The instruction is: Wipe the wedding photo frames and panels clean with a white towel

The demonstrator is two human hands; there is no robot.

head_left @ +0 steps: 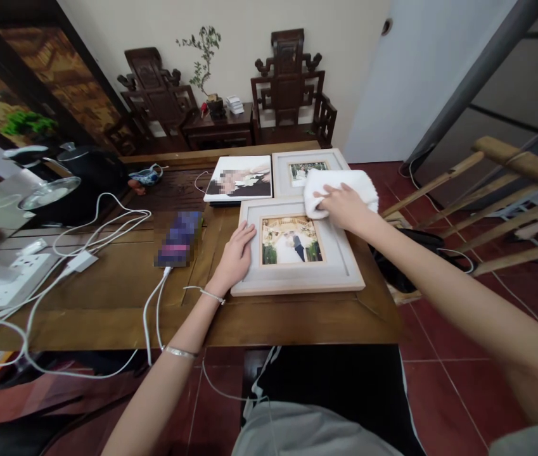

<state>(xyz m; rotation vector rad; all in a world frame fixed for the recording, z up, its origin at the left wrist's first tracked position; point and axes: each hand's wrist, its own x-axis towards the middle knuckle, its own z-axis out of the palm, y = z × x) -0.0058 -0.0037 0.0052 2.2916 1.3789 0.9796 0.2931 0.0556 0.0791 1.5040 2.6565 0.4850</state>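
Note:
A pale framed photo [339, 266] lies flat on the wooden table [107, 285] in front of me. My left hand [234, 258] rests flat on its left edge, fingers stretched out. My right hand [345, 206] presses a folded white cloth [339, 183] onto the frame's top right corner. A second, similar framed photo [282, 171] lies just behind, partly under the cloth. A frameless photo print [240, 177] lies to its left.
A phone [179, 237] on a white cable lies left of the frame. Power strips [7, 278], tangled white cables and a black kettle [90, 168] fill the table's left side. Carved dark chairs [292, 88] and a small plant [204, 63] stand behind. Wooden rails [511, 209] rise at the right.

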